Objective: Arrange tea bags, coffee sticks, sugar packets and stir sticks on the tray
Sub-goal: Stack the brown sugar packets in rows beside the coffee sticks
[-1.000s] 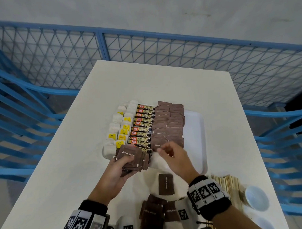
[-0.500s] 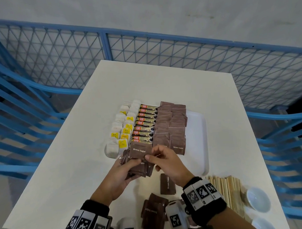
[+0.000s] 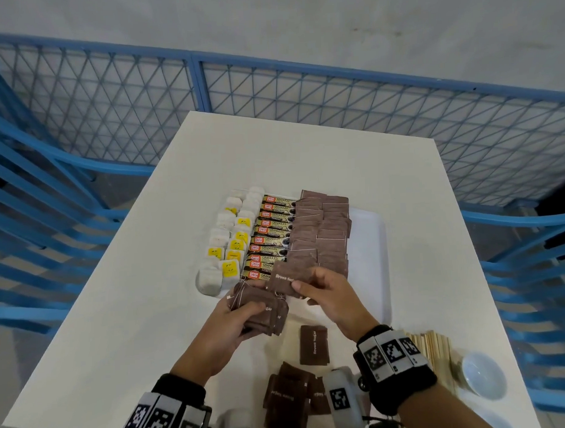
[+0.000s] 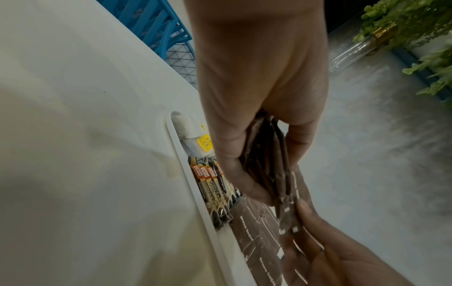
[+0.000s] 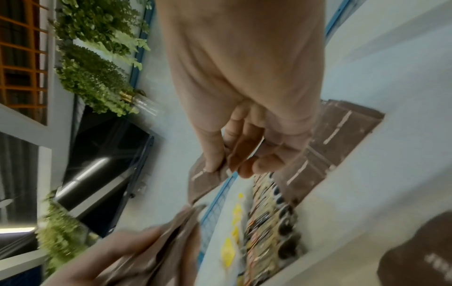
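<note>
Two bare hands meet at the centre of the head view above a white table (image 3: 123,283). Mid-frame, a white tray (image 3: 371,258) holds tea bags (image 3: 226,244), coffee sticks (image 3: 270,233) and rows of brown sugar packets (image 3: 323,231). Our left hand (image 3: 227,331) grips a stack of packets (image 3: 262,313); our right hand (image 3: 332,295) pinches one packet (image 3: 285,277). We should lay it flat, edges square with its row. Stir sticks (image 3: 427,349) wait at lower right.

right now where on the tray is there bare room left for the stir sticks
Free: the tray's right strip, between the sugar packets and its right rim. Crowded: the left side, packed with tea bags and coffee sticks, and the near edge under both hands.
</note>
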Tool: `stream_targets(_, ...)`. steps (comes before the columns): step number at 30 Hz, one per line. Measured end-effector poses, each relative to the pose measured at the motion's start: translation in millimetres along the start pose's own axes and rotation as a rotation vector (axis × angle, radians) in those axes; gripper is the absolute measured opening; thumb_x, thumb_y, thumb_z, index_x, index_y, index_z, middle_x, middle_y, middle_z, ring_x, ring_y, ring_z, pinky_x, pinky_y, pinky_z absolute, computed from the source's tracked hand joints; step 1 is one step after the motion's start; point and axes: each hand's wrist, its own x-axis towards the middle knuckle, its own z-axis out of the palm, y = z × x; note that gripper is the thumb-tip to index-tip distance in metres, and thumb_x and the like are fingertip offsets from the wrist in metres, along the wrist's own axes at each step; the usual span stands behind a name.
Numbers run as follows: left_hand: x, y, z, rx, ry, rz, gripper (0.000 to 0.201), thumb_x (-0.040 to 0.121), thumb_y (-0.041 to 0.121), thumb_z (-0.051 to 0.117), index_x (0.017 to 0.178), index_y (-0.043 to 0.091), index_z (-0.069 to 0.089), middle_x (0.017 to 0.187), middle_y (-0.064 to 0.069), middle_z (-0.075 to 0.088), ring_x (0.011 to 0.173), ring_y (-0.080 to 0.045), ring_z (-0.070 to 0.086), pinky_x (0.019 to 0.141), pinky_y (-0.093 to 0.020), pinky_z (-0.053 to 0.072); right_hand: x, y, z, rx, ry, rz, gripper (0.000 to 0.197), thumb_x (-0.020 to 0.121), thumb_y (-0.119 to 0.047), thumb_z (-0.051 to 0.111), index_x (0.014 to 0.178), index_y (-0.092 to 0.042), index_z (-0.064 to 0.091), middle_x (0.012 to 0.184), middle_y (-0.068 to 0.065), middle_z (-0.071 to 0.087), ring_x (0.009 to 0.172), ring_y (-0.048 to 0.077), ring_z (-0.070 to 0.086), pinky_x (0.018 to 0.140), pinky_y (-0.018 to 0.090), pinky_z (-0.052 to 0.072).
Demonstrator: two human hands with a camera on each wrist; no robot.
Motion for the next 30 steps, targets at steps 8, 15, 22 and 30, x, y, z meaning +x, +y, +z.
stream_targets(8,0,2,-11,-0.053,0.009,0.04,0.031,0.091,0.001,0.052,0.109,0.024,0.062,0.088,0.002,0.074,0.08,-0.012,0.07,0.062,-0.021,0.055,28,32,-30,-0.449,0.262,-0.012,0.012,0.08,-0.015,0.071,0.086,-0.006,0.066,0.078,0.008,0.066,0.071,0.015,0.055,0.059,0.005,0.039)
stream_targets(15,0,0,-8,-0.063,0.006,0.05,0.027,0.089,0.004,0.056,0.107,0.023,0.063,0.087,-0.001,0.074,0.079,-0.012,0.071,0.062,-0.021,0.055,41,43,-20,-0.587,0.254,-0.007,0.016,0.08,-0.019,0.07,0.077,-0.016,0.054,0.063,-0.004,0.054,0.065,0.013,0.052,0.059,0.019,0.04)
stream_targets(22,2,-1,-8,-0.149,0.028,0.035,0.027,0.09,0.005,0.054,0.107,0.023,0.065,0.09,-0.002,0.074,0.085,-0.016,0.069,0.067,-0.025,0.056,47,45,-12,-0.646,0.314,0.007,0.021,0.079,-0.022,0.068,0.079,-0.012,0.05,0.067,0.001,0.054,0.069,0.021,0.053,0.061,0.029,0.043)
stream_targets(30,1,1,-7,-0.187,0.02,0.012,0.036,0.089,-0.002,0.049,0.113,0.02,0.064,0.101,-0.01,0.071,0.093,-0.022,0.066,0.069,-0.025,0.058,26,20,4,-0.674,0.307,-0.249,0.024,0.086,-0.031,0.062,0.096,-0.013,0.052,0.094,-0.002,0.049,0.09,0.015,0.045,0.075,0.021,0.033)
